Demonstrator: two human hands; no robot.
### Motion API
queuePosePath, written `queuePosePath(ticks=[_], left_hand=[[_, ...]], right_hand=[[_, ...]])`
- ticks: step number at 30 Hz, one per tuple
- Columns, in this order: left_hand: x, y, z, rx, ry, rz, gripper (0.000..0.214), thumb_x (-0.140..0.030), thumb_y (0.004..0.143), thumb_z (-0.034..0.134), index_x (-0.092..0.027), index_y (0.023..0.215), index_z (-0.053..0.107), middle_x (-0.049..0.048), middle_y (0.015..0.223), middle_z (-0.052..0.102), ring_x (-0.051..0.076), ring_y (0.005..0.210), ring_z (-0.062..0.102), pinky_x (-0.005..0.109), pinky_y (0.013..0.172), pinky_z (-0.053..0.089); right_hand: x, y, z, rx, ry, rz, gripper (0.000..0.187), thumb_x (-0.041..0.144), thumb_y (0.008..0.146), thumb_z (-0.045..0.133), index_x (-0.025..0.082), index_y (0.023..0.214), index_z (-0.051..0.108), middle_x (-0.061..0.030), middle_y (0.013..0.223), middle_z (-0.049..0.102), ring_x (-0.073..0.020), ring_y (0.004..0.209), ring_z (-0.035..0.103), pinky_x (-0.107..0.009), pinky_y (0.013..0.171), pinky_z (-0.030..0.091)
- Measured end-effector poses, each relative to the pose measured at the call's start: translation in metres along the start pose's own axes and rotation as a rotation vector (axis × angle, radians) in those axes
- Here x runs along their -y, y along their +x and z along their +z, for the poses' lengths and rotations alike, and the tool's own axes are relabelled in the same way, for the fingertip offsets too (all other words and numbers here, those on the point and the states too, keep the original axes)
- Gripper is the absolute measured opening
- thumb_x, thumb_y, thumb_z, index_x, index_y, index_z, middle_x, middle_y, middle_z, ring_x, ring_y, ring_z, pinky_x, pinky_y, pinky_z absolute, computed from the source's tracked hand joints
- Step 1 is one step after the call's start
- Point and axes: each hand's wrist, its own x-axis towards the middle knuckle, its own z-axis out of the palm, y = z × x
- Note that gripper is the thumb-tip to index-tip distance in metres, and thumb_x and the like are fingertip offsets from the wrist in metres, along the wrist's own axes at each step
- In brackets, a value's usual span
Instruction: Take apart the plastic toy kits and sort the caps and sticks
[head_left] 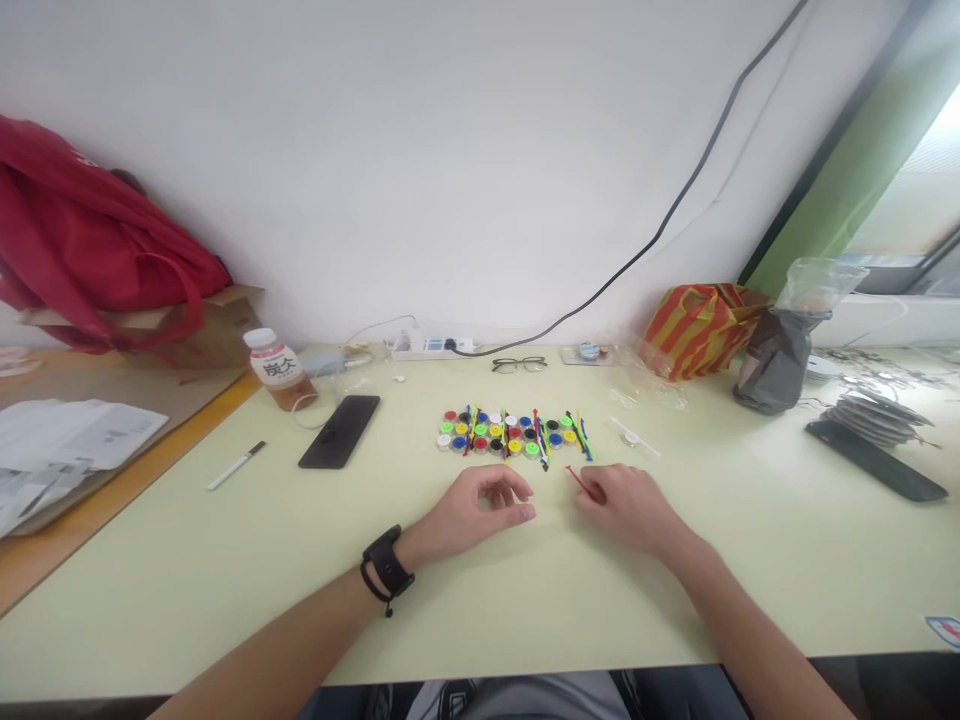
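Fingers of the right hand [626, 505] closed around a thin red plastic stick [577, 479], its long axis slanting, free end pointing forward and left, near rows of round multicoloured plastic discs [495, 432] on the pale yellow-green table [480, 620], left hand [474, 508] half open, fingers curled, empty

Right hand [626, 505] holding red stick [577, 480], left hand [472, 510] curled
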Motion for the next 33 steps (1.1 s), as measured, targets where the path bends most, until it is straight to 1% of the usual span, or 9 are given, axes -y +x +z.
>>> queuePosePath(ticks=[4,7,11,15,18,22,25,28,33], left_hand=[[0.0,0.0,0.0,0.007,-0.001,-0.018,0.03,-0.045,0.089,0.077,-0.016,0.097,0.073,0.0064,0.092,0.07,0.017,0.08,0.06,0.031,0.078,0.05],[0.001,-0.001,-0.001,0.017,0.01,-0.018,0.03,-0.046,0.089,0.076,-0.017,0.096,0.074,0.0064,0.092,0.071,0.017,0.081,0.06,0.03,0.077,0.049],[0.001,0.0,-0.001,0.023,0.021,-0.015,0.03,-0.046,0.09,0.076,-0.016,0.096,0.074,0.0064,0.092,0.071,0.017,0.08,0.059,0.03,0.076,0.048],[0.001,-0.001,-0.001,0.025,0.03,-0.014,0.031,-0.046,0.09,0.075,-0.016,0.096,0.074,0.0067,0.093,0.071,0.016,0.08,0.059,0.03,0.076,0.048],[0.0,-0.002,-0.001,0.03,0.031,-0.01,0.031,-0.046,0.091,0.074,-0.016,0.096,0.074,0.0068,0.093,0.071,0.017,0.081,0.059,0.03,0.076,0.048],[0.0,-0.002,-0.001,0.023,0.022,-0.016,0.03,-0.045,0.091,0.075,-0.015,0.095,0.074,0.0063,0.092,0.071,0.016,0.08,0.059,0.029,0.075,0.048],[0.001,-0.002,-0.001,0.016,0.02,-0.019,0.03,-0.045,0.091,0.074,-0.016,0.095,0.074,0.0057,0.091,0.071,0.016,0.079,0.058,0.028,0.074,0.047],[0.002,-0.001,-0.001,0.016,0.017,-0.019,0.029,-0.044,0.091,0.075,-0.016,0.094,0.074,0.0052,0.09,0.071,0.015,0.079,0.059,0.028,0.075,0.048],[0.002,-0.001,-0.001,0.008,0.004,-0.026,0.029,-0.044,0.09,0.076,-0.016,0.094,0.074,0.0048,0.089,0.07,0.015,0.08,0.059,0.028,0.076,0.048]], right_hand=[[-0.027,0.004,-0.005,0.032,-0.093,0.243,0.023,0.027,0.089,0.053,0.022,0.067,0.047,-0.0039,0.068,0.063,-0.0195,0.06,0.051,-0.03,0.057,0.027],[-0.048,0.006,-0.004,0.004,-0.131,0.396,0.024,0.034,0.097,0.047,0.022,0.077,0.054,-0.0077,0.081,0.069,-0.024,0.069,0.062,-0.031,0.059,0.031],[-0.064,0.005,-0.002,-0.059,-0.14,0.467,0.032,0.042,0.105,0.04,0.021,0.089,0.059,-0.0109,0.089,0.072,-0.0273,0.078,0.068,-0.032,0.06,0.033],[-0.061,0.002,-0.002,-0.201,-0.114,0.498,0.035,0.052,0.102,0.044,0.023,0.089,0.058,-0.0078,0.086,0.072,-0.0257,0.076,0.067,-0.031,0.059,0.034],[-0.057,0.003,-0.001,-0.387,-0.089,0.433,0.03,0.052,0.099,0.05,0.024,0.093,0.058,-0.0059,0.088,0.071,-0.0254,0.079,0.066,-0.031,0.059,0.036],[-0.056,0.007,0.003,-0.584,-0.029,0.211,0.026,0.048,0.097,0.055,0.024,0.089,0.057,-0.0073,0.087,0.067,-0.0277,0.087,0.065,-0.036,0.069,0.045],[-0.055,0.008,0.007,-0.524,0.097,0.004,0.021,0.043,0.098,0.054,0.024,0.089,0.059,-0.0078,0.088,0.066,-0.0267,0.087,0.065,-0.039,0.078,0.05],[-0.049,0.008,0.011,-0.39,0.163,-0.162,0.016,0.036,0.098,0.053,0.025,0.099,0.064,-0.0099,0.102,0.068,-0.0281,0.102,0.065,-0.043,0.091,0.051],[-0.038,0.005,0.017,-0.261,0.162,-0.259,0.023,0.029,0.096,0.055,0.026,0.117,0.064,-0.0101,0.114,0.069,-0.0292,0.109,0.066,-0.049,0.099,0.051]])
